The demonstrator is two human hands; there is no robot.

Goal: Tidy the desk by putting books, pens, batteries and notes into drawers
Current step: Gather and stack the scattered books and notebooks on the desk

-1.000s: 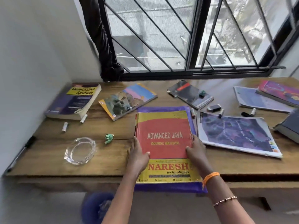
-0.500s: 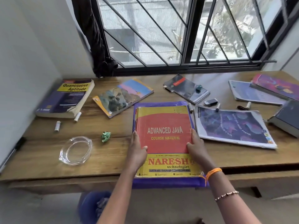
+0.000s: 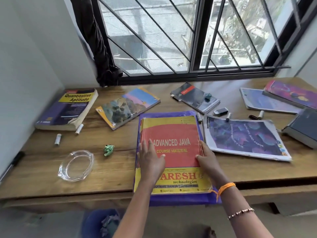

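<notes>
The Advanced Java book (image 3: 173, 152) lies on a purple folder (image 3: 180, 198) at the near edge of the bench (image 3: 106, 172), overhanging it. The left hand (image 3: 151, 160) lies flat and open on the cover while the right hand (image 3: 205, 158) curls round its right edge (probably squaring the stack for lifting). Scattered batteries (image 3: 58, 139) and other books wait.

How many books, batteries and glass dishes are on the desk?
Books: 8
Batteries: 5
Glass dishes: 1
Total: 14
</notes>
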